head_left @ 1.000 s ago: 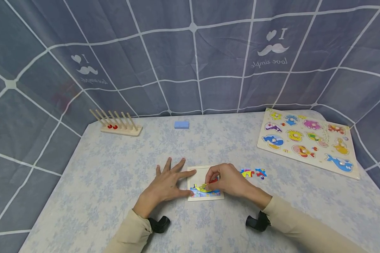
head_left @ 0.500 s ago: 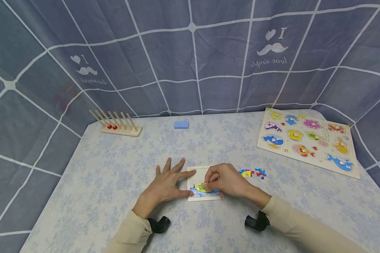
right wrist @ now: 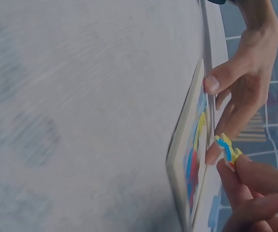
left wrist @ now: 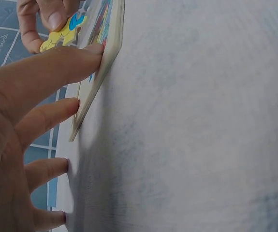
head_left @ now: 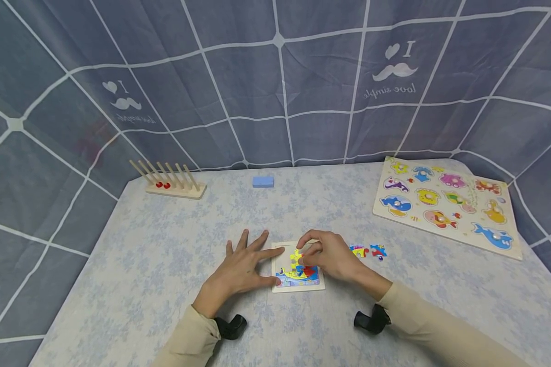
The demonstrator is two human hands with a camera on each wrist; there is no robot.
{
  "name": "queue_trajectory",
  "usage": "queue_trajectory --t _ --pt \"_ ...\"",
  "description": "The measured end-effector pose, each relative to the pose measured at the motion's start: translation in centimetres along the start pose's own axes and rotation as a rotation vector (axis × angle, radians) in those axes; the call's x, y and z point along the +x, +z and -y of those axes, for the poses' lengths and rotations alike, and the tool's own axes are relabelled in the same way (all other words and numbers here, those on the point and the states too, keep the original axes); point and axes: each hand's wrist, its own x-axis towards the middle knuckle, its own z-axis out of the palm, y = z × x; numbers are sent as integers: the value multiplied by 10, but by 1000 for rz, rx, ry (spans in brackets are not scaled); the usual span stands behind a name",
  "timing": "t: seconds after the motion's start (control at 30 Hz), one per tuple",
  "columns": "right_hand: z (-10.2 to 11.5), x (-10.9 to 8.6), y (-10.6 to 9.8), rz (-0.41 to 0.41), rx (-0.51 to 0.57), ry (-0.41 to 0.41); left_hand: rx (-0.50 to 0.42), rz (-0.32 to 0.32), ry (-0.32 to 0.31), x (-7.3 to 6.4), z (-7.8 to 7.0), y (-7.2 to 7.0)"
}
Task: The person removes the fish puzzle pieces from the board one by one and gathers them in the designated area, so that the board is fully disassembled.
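The small square wooden puzzle tray (head_left: 298,270) lies flat on the bench (head_left: 165,244), covered in a pale blue flowered cloth, directly in front of the person and between the two hands. The right hand (head_left: 330,257) pinches a yellow-and-blue jigsaw piece (head_left: 296,256) between thumb and curled fingertips and holds it just above the tray's upper, unfilled part, so the open slot lies straight below the piece and a little toward the left hand. The left hand (head_left: 243,267) lies flat with its fingers spread and straight, the thumb and forefinger pressed against the tray's left edge; it holds nothing. The right hand is the nearer one to the empty part of the tray, while the left only braces the frame. The head view shows the layout from above: the lower rows of the tray already carry coloured pieces, and two loose coloured jigsaw pieces (head_left: 367,251) lie on the bench just right of the right hand. It cannot show how high the held piece sits. The left wrist view (left wrist: 64,34) shows the piece tilted and clear of the tray (left wrist: 97,72), and the right wrist view (right wrist: 228,151) confirms a gap between the piece and the tray face (right wrist: 192,159). Further off stand a wooden peg rack with red beads (head_left: 172,183), a small blue block (head_left: 263,181) and a large wooden sea-animal peg board (head_left: 445,204).
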Motion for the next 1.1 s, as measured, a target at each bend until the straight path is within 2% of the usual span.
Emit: queue_trajectory --t 0.17,0.43,0.87,1.1 --pt "-5 -4 -5 -44 4 11 -10 5 -6 0 0 0" --pt "-13 -15 -17 -154 66 158 -25 -1 -6 -1 0 0" --pt "-37 -50 -51 -188 146 266 -17 -7 2 -1 0 1" --pt "-49 -67 -64 -216 121 301 -24 0 -3 -2 0 0"
